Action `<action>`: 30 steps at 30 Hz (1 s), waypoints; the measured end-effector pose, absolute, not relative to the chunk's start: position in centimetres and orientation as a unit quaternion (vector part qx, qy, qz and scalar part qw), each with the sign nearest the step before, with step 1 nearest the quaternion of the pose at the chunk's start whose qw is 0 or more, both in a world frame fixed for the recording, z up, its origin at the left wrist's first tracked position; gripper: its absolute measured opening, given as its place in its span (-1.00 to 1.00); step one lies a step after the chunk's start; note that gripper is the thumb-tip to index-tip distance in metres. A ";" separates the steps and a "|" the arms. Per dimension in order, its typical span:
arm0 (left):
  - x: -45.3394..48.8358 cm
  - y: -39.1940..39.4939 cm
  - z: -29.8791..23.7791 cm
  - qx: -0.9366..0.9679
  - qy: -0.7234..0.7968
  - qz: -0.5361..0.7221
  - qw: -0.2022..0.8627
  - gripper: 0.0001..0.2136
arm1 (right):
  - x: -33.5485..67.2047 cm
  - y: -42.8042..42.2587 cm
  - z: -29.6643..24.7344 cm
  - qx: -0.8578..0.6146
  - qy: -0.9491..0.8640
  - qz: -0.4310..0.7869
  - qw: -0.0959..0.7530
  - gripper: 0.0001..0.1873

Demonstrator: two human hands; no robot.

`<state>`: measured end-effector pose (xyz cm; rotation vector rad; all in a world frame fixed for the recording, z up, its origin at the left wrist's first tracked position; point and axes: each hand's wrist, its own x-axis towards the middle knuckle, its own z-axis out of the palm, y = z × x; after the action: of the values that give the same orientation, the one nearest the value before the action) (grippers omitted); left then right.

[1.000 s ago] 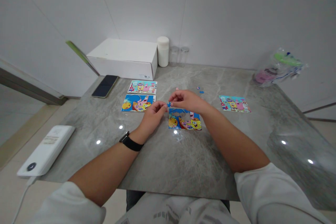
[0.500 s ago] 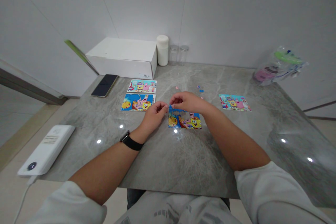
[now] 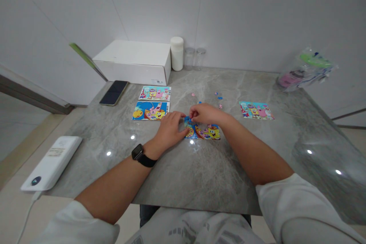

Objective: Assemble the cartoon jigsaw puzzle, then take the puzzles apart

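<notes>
A small jigsaw puzzle [image 3: 210, 133] with a blue cartoon picture lies between my hands, its upper middle showing a grey gap. My left hand [image 3: 170, 127] rests at its left side, thumb and forefinger spread apart, the thumb touching the lower left part. Over the upper left of the puzzle, my right hand [image 3: 207, 114] is pinched, fingertips down on a small blue puzzle piece partly hidden by the fingers. Behind the hands lie several loose pieces, among them a pink piece [image 3: 193, 94] and a blue piece [image 3: 220, 98].
Two picture cards, a blue card [image 3: 148, 111] and a light card [image 3: 155, 93], lie left; a finished-looking puzzle [image 3: 256, 110] lies right. Around them are a phone [image 3: 114, 92], white box [image 3: 134, 61], white bottle [image 3: 177, 54], two glass jars, plastic bag [image 3: 305, 70] and power bank [image 3: 53, 164].
My left hand has opened from a pinch and lowered its thumb onto the puzzle's left side. My right hand has shifted slightly right and down, uncovering a loose blue piece behind it.
</notes>
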<state>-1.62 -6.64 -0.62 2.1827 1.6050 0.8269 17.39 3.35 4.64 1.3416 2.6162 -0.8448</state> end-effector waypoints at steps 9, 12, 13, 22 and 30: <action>-1.5 -6.7 -0.9 0.771 0.561 0.264 0.144 -0.57 | 17.0 3.3 4.1 0.426 0.861 -0.275 0.043 -0.87; -1.5 -6.8 -0.9 0.771 0.564 0.259 0.143 -0.58 | 17.0 3.2 4.0 0.423 0.865 -0.266 0.040 -0.87; -1.5 -6.8 -0.9 0.772 0.564 0.256 0.144 -0.58 | 17.0 3.1 4.0 0.424 0.866 -0.263 0.040 -0.87; -1.4 -6.8 -0.5 0.775 0.568 0.236 0.145 -0.60 | 16.6 2.8 4.4 0.431 0.869 -0.234 0.063 -0.82; -1.4 -6.9 -0.3 0.779 0.573 0.215 0.134 -0.62 | 16.4 2.5 4.1 0.429 0.879 -0.202 0.057 -0.80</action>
<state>-1.36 -6.92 -0.28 2.2596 1.6618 0.6229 16.44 2.46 4.10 1.3004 2.6648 -0.6139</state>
